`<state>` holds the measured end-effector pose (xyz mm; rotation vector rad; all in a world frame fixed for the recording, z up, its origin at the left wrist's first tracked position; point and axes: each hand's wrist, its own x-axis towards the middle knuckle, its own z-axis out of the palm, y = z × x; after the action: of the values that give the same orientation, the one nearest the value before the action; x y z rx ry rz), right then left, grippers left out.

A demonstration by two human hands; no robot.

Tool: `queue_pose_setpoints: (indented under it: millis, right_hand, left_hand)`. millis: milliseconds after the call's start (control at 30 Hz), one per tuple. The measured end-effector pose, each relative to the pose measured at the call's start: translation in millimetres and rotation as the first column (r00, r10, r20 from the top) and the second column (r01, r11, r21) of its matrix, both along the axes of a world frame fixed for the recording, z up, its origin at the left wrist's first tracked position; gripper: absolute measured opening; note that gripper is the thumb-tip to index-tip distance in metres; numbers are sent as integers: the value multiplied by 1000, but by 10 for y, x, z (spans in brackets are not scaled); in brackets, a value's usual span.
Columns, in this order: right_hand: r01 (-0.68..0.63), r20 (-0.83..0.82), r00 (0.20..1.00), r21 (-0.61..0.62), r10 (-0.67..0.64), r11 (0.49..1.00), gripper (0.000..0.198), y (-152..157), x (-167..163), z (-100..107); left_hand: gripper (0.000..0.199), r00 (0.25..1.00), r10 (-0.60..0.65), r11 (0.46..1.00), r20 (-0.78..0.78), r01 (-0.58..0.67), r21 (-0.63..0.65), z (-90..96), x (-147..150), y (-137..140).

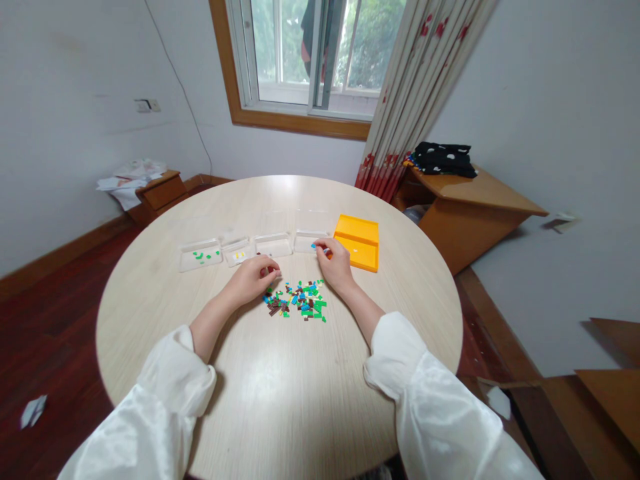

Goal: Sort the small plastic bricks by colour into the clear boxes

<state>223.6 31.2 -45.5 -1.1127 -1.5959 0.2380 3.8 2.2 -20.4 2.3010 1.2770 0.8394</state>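
A loose pile of small building bricks (305, 305) in green, blue, brown and a few pale colours lies on the round table. At the pile's upper left edge is my left hand (254, 277), its fingers curled together; what they hold, if anything, is too small to make out. My right hand (335, 263) pinches a small blue brick (314, 246) at the front of a clear plastic box (306, 235). Beside that hand stands an open yellow case (363, 230) with a tiny pale piece inside.
Farther left are a clear box (273, 237), a smaller box (230, 245) with yellow pieces, and another box (187, 257) with several green bricks. Clear lids lie behind them. A wooden cabinet (480, 200) with black cloth (445, 159) on it stands right of the table (280, 400).
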Motion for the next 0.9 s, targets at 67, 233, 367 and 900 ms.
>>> queue_pose_setpoints:
  millis: [67,233,367,900]
  right_hand:
    - [3,-8,1000,3,-3,1000,20,14,14,-12]
    - [19,-16,1000,-5,-19,1000,22,52,39,-57]
    - [46,-18,999,-15,-46,999,25,75,49,-90]
    - [96,28,995,-63,-95,993,42,126,76,-147]
  left_hand:
    - [18,1000,0,1000,4,0,0,0,1,1]
    - [18,1000,0,1000,10,0,0,-7,3,0]
    - [18,1000,3,1000,7,-3,-9,-3,1,-2]
    - [20,1000,3,1000,-4,-3,-10,3,-2,-1]
